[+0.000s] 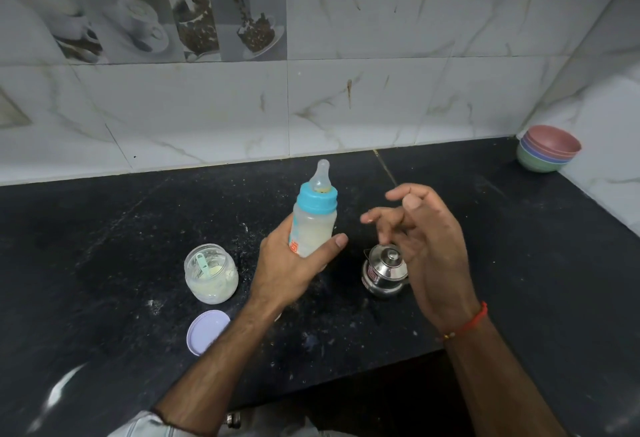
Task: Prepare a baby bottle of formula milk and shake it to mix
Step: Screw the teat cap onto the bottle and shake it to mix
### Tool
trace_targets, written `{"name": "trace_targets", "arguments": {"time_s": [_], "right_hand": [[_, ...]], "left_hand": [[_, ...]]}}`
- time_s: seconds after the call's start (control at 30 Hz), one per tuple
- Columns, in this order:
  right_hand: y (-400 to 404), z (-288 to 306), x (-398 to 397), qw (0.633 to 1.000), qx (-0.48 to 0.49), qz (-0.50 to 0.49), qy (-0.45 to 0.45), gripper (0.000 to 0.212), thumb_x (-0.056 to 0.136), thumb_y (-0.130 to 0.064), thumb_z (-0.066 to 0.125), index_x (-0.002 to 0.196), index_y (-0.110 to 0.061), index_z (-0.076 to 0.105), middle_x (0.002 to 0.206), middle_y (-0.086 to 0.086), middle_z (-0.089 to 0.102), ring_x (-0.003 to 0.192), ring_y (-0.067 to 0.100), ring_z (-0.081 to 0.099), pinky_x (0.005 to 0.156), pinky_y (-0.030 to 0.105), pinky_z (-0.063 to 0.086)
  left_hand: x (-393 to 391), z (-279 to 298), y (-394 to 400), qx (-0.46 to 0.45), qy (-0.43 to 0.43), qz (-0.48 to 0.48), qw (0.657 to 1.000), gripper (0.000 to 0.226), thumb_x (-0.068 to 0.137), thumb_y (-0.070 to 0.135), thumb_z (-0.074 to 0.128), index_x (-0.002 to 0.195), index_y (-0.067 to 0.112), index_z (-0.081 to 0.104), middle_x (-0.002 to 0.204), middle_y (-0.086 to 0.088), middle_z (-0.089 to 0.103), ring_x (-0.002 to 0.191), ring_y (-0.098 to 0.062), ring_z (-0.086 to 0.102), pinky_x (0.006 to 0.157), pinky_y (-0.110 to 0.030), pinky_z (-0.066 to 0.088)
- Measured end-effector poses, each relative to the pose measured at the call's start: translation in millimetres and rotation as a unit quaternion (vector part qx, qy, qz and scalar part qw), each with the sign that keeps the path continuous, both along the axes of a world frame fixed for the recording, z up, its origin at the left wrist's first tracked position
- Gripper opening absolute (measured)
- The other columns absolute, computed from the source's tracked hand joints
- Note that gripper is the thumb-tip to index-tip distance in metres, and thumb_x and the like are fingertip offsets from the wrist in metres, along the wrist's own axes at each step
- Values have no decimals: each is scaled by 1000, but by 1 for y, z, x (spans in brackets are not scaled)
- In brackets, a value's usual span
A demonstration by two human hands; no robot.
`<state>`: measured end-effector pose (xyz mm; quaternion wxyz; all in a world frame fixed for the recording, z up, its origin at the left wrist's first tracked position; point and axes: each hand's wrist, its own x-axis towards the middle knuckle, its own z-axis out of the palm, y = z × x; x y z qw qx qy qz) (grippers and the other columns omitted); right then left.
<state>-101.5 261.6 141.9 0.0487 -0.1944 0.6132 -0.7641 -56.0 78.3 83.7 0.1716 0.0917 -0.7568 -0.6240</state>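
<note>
Above the black stone counter [485,228], the left hand [294,263] reaches in from the lower middle, forearm angled up and to the right. Its fingers wrap the lower body of a baby bottle [313,225], thumb laid across the front, holding it upright and slightly tilted, clear of the counter. The bottle has a blue collar and a clear teat on top, and milky liquid fills its lower part.

To the right of the bottle, the right hand [426,239] is raised with its palm turned toward the bottle, a red thread bracelet [467,324] on the wrist. Its fingers are loosely spread and part curled, gripping nothing and not touching the bottle.

Below that hand, a small steel kettle [384,272] with its lid on stands on the counter. Left of the left hand sits an open clear jar [211,275] of pale powder with a green scoop [204,263] inside, and its lilac lid [207,331] lies flat nearer the camera. Stacked coloured bowls [547,149] rest in the far right corner against the marble tiles.
</note>
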Motion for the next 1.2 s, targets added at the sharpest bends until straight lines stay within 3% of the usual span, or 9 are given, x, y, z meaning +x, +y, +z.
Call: {"name": "trace_targets", "arguments": {"time_s": [0.07,0.2,0.37,0.57,0.77,0.87,0.93,1.07,1.2], "right_hand": [[-2,-2,-1,1000,10,0,-2,20,95,-27,60,111,-16,64,81,6,71,104,32,72,103,47,51],[-11,2,1,996,66,56,-10,47,100,-20,64,144,-26,49,136,0,70,133,17,62,113,42,47],[-14,7,6,991,89,99,-19,56,101,2,56,150,-21,45,129,-3,73,116,2,70,86,11,54],[-2,7,-1,993,98,49,52,41,92,-16,74,132,-21,63,99,3,76,108,18,71,95,26,54],[-15,-1,-33,971,140,193,4,98,81,-24,80,161,-35,24,150,1,57,140,15,54,110,38,50],[-23,1,-43,925,161,343,-24,98,84,-22,70,165,-29,16,163,1,44,153,18,38,124,49,33],[-28,1,-44,906,162,391,-17,83,87,-18,62,162,-14,29,163,7,44,155,24,35,126,56,25],[-46,-5,-29,975,93,198,-27,31,87,-20,69,111,-1,75,127,21,72,126,33,66,109,55,50],[-73,-23,-11,982,65,-73,-163,52,76,-37,87,101,6,73,105,26,75,90,34,77,82,49,63]], "left_hand": [[-1,0,-3,-5,-6,5,1000,44,67,67,80,92,36,62,80,20,68,74,-3,66,65,-23,51],[-1,1,1,-28,-10,-18,999,44,67,66,75,94,36,60,83,23,68,77,-1,67,65,-19,52],[-3,-6,3,-8,-7,-23,1000,45,69,65,79,100,36,65,89,10,73,81,-8,70,71,-30,58],[-4,-6,-10,46,-39,-4,998,41,67,65,81,90,36,64,81,-1,73,64,-11,66,57,-28,51],[-1,3,10,78,-8,-201,976,38,72,42,81,97,19,65,78,3,70,72,-13,66,66,-28,53],[-3,9,15,92,-27,-280,955,23,77,31,80,92,20,66,74,2,72,70,-13,69,67,-24,53],[-5,14,11,72,-46,-326,942,14,83,19,79,88,28,69,74,3,72,71,-12,68,67,-23,53],[-13,16,4,-21,-62,-199,978,22,77,20,82,91,27,65,72,12,68,67,-8,64,62,-36,55],[-11,13,15,-158,-78,-43,983,56,66,57,71,118,39,62,93,14,75,89,-11,72,79,-36,60]]}}
